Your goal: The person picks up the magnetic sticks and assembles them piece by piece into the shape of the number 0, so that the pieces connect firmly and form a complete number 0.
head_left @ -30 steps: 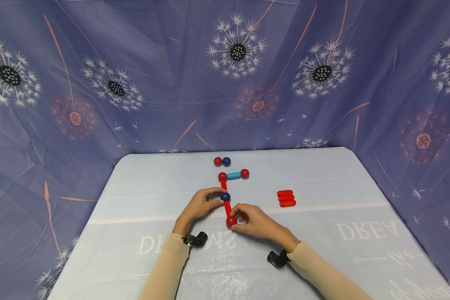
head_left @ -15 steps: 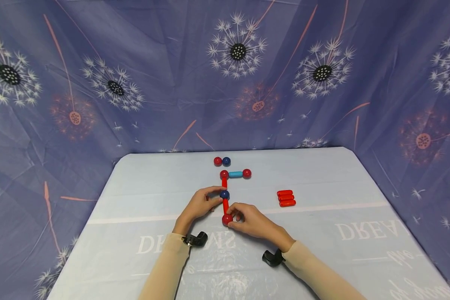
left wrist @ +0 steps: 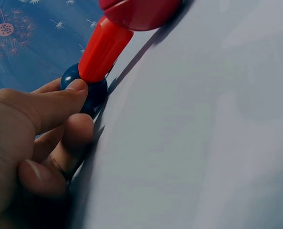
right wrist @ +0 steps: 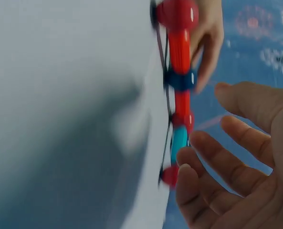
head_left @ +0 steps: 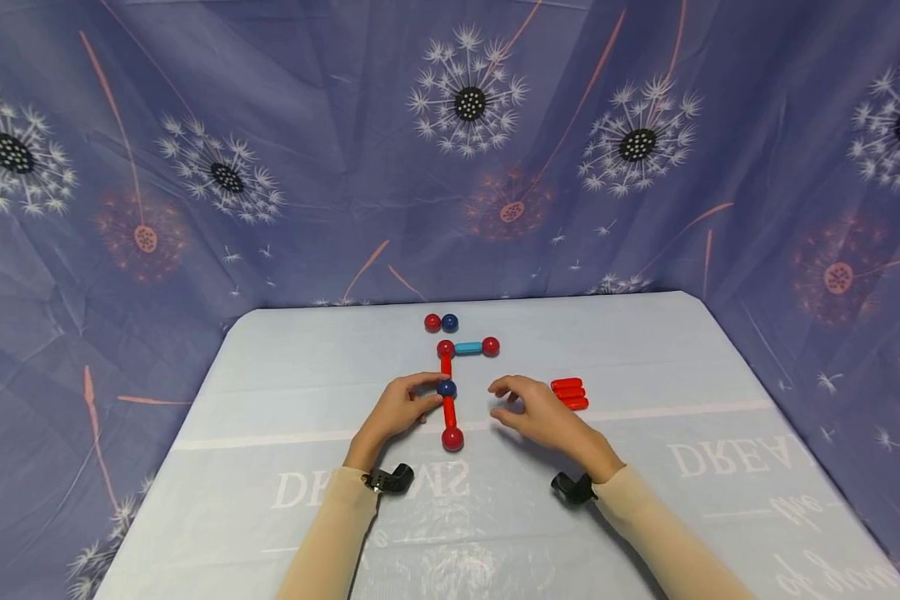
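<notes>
Now that the right hand (head_left: 543,408) has let go of the near red ball (head_left: 452,439), that ball sits unsupported at the chain's 6 o'clock end. The right hand has moved out toward 2 o'clock from it, its fingers loosely bent, apart and gripping nothing. The left hand (head_left: 397,407) stays at 8 o'clock of the dark blue ball (head_left: 447,388), thumb and fingers pinching it at mid-chain. From there the near rod (head_left: 450,413) runs toward 6 o'clock and the far rod (head_left: 446,367) toward 12, up to the corner ball (head_left: 446,349); the light-blue rod (head_left: 468,348) leads off at 3 o'clock to the end ball (head_left: 491,346). The chain lies straighter on the desk (head_left: 307,350) than a second ago, so the near joint seems made and the right hand free for other work. The loose balls (head_left: 450,322) lie untouched at 12 o'clock, beyond the corner ball. As for what is hard to see, the right hand covers part of the loose red rods (head_left: 572,393) at 2 o'clock; the left wrist view cuts off the near red ball at its top edge, and the right wrist view is too blurred to show how tightly the joints meet.
</notes>
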Demonstrator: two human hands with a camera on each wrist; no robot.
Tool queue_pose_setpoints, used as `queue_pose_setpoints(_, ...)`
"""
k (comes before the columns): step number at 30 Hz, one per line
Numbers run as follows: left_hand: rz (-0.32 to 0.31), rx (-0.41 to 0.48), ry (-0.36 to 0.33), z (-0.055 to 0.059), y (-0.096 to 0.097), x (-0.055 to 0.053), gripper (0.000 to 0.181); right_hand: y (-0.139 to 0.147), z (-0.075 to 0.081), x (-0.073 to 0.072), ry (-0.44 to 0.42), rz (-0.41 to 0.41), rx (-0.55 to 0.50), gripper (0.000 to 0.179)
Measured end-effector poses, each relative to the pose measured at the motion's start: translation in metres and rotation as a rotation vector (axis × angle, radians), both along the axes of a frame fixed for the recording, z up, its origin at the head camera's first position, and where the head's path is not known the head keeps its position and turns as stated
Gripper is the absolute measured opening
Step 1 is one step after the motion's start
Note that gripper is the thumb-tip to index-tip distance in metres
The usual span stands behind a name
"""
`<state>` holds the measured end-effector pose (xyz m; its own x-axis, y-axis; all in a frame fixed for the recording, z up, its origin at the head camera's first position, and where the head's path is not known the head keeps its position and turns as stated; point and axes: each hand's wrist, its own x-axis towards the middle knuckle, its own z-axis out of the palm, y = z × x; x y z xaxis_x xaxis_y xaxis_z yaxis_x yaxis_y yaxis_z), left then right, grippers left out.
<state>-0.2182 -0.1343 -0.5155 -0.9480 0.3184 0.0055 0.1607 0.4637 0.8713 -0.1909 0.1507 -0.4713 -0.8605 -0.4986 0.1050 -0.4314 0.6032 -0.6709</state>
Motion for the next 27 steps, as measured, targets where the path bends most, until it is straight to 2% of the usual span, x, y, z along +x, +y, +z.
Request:
queue_pose_setpoints(4,0.000,0.003,-0.001,0.000,-0.001,0.000,0.040,0.024,0.003,-0.007,0.042,-0.063,0.014,0.039)
queue_pose_setpoints(10,-0.002,0.013,-0.001,-0.002,-0.001,-0.001,0.040,0.054,0.000,-0.016,0.122,-0.112,0.022,0.035)
queue_pose_setpoints(19,0.001,0.005,-0.005,-0.001,-0.001,-0.001,0.039,0.087,-0.001,-0.028,0.127,-0.192,0.051,0.036)
queue_pose_setpoints(27,0.014,0.008,-0.009,-0.001,0.001,0.000,0.039,0.111,-0.010,-0.035,0.088,-0.213,0.081,0.029)
